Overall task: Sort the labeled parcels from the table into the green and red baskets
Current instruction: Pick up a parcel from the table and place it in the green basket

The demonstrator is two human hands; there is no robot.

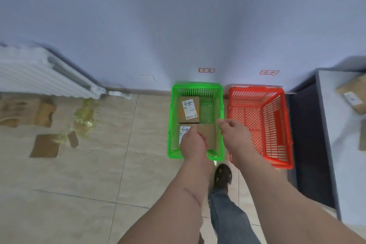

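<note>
A green basket stands on the floor against the wall, with a red basket just to its right. In the back of the green basket lies a labeled cardboard parcel. A second labeled parcel sits low in the front half. My left hand grips it from above and hides its near left part. My right hand pinches its far right corner. The red basket holds nothing that I can see.
A grey table at the right edge carries more parcels. A white radiator is on the left wall, with cardboard scraps and crumpled yellow tape on the tiles. My foot stands before the baskets. Red-framed labels hang above each basket.
</note>
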